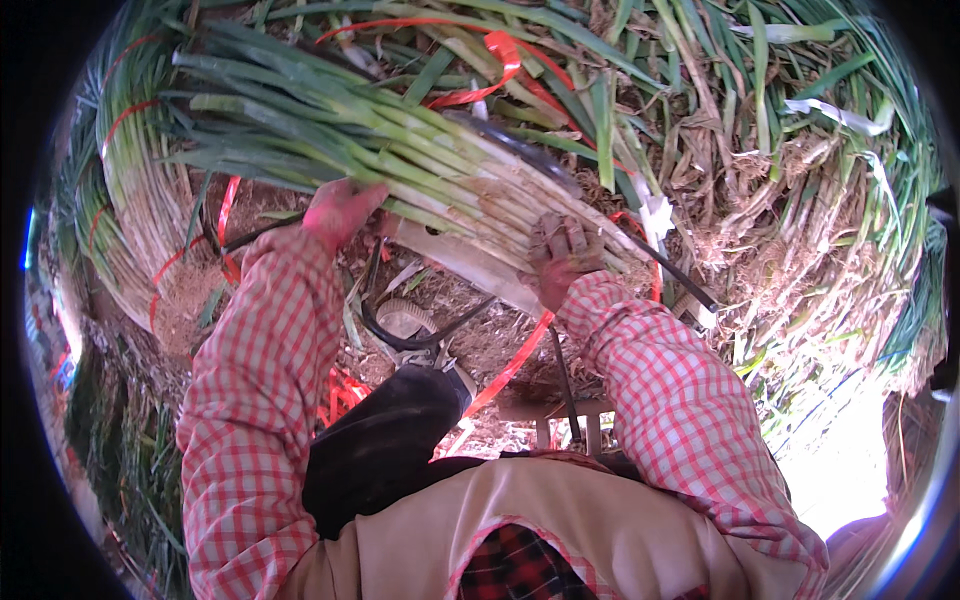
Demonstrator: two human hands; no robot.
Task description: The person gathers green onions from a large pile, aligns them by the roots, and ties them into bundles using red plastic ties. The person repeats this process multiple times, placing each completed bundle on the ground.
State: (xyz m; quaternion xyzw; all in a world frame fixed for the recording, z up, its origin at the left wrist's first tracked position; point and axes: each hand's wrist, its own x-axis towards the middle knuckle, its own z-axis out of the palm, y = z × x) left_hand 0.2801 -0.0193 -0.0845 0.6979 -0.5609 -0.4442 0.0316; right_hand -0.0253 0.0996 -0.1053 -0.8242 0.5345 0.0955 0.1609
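Observation:
A loose bundle of green onions [450, 165] lies slantwise before me, its leaves to the upper left and its white root ends to the right. My left hand [345, 210] is at the near edge of the green stalks, thumb against them; how firmly it holds them cannot be told. My right hand [562, 251] rests on the white ends with its dirty fingers curled over them. Under the bundle shows a pale flat board [465, 262] on a dark metal frame [686, 281]. A red plastic ribbon [517, 364] hangs from the board's near edge.
Green onion bundles tied with red ribbon [142, 172] stand at the left. A large heap of onions with dry roots [787, 195] fills the right and far side. A shoe [457, 375] is below the board, beside loose red ribbon [345, 394]. A small stool [559, 412] is near my lap.

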